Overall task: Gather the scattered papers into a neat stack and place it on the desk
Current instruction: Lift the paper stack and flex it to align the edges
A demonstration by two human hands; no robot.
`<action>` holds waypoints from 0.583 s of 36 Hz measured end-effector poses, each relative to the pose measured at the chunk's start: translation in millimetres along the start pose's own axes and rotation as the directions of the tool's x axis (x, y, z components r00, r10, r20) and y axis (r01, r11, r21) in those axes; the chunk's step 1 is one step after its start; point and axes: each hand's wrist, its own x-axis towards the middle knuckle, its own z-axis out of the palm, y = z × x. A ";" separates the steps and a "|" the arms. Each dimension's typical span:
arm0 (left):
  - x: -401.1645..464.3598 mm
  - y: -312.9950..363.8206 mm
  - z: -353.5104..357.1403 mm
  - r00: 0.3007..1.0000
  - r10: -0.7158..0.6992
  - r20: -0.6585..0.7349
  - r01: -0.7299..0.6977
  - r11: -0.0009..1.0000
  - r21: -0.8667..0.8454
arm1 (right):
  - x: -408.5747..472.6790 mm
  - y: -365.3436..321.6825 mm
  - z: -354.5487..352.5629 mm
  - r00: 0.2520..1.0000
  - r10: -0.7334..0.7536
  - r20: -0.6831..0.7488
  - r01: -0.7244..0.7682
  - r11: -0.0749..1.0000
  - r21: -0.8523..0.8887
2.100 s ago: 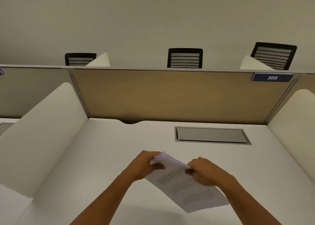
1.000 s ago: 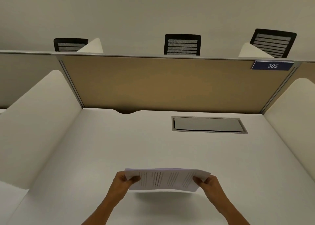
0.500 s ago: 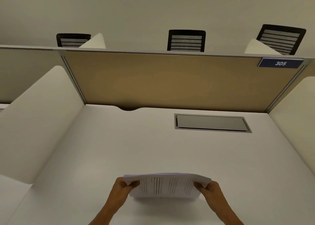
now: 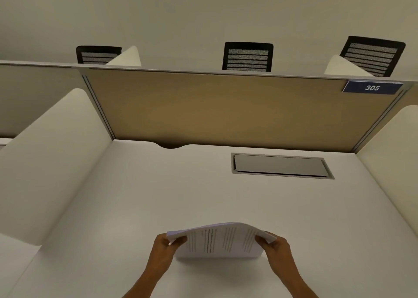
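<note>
We have turned the papers (image 4: pixel 222 241) from a tilted, one-cornered hold to stand on their long edge on the desk (image 4: pixel 158 196), left hand (image 4: pixel 166 249) and right hand (image 4: pixel 274 248) pinching the ends, so squaring looks nearly done.

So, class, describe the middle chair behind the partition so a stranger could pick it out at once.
Start at the tan partition along the back of the white desk. Three black chairs show above its top edge. The middle chair stands square-on and clear of the white dividers that overlap the two outer chairs.
</note>
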 end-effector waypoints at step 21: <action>-2.2 -6.0 31.9 0.990 0.015 -0.140 -0.018 1.000 -0.022 | -16.0 -0.2 22.9 0.993 -0.017 -0.116 0.025 0.997 0.068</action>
